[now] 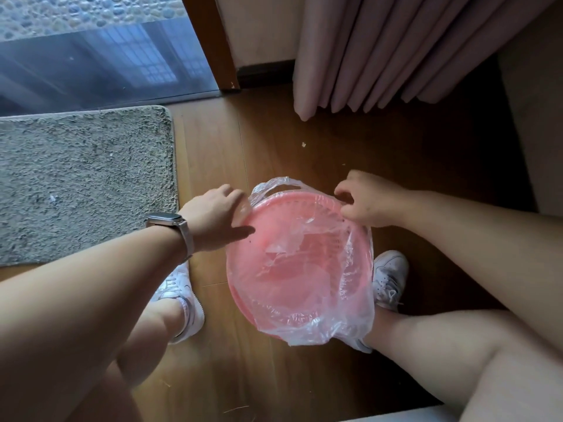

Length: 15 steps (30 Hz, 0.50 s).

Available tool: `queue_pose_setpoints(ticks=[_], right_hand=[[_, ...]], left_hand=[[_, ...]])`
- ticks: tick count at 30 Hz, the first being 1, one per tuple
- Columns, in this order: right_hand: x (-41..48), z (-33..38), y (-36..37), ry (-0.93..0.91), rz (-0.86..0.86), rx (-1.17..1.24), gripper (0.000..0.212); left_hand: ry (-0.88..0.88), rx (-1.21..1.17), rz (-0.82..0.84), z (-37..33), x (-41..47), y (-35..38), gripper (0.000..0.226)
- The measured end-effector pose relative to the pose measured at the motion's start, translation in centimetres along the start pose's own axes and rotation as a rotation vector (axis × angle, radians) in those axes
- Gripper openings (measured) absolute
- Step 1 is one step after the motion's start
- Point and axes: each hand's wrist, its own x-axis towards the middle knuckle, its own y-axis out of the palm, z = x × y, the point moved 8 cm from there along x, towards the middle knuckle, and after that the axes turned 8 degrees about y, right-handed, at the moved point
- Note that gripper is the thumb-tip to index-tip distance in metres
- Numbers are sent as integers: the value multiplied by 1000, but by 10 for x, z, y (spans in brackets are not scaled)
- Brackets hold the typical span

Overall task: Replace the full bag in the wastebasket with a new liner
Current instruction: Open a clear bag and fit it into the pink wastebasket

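A pink plastic wastebasket [243, 287] stands on the wooden floor between my feet. A clear plastic liner [344, 318] lies inside it and is folded over the near and right rim, with a handle loop sticking up at the far edge. My left hand [213, 214], with a watch on its wrist, grips the far left rim and the liner film there. My right hand [365, 199] pinches the liner at the far right rim. The basket's inside looks empty apart from the film.
A grey shaggy mat [82, 184] lies to the left. A glass door [100, 62] is beyond it, and pink curtains [396, 50] hang at the back right. My white shoes [390, 275] stand close on both sides of the basket. Small crumbs dot the floor [303, 144].
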Motion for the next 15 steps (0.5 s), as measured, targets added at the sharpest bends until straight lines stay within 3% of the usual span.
queue_pose_setpoints(ticks=[2, 4, 10, 15], right_hand=[[3, 14, -5, -31, -50, 29, 41], [4, 28, -1, -65, -37, 13, 35], [13, 25, 17, -7, 53, -74, 15], [14, 15, 15, 13, 17, -17, 16]], left_hand=[[45, -25, -117, -12, 6, -16, 60], [97, -59, -144, -25, 13, -21, 52], [43, -112, 26, -33, 22, 15, 37], [-59, -102, -72, -10, 24, 5, 13]])
